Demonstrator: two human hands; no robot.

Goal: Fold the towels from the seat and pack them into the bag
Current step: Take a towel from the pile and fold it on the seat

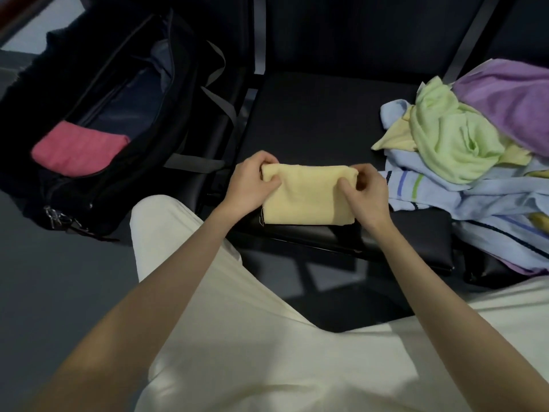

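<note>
Head: yellow towel [306, 200] between both grips

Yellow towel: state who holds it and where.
Both hands hold the folded yellow towel on the seat: the left hand pinches its far left corner, the right hand its far right corner.

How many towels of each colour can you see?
Pink towel, in the bag: 1
Folded yellow towel, held by both hands: 1
Green towel: 1
Purple towel: 1
Striped blue towels: unclear, at least 1
Total: at least 5
</note>
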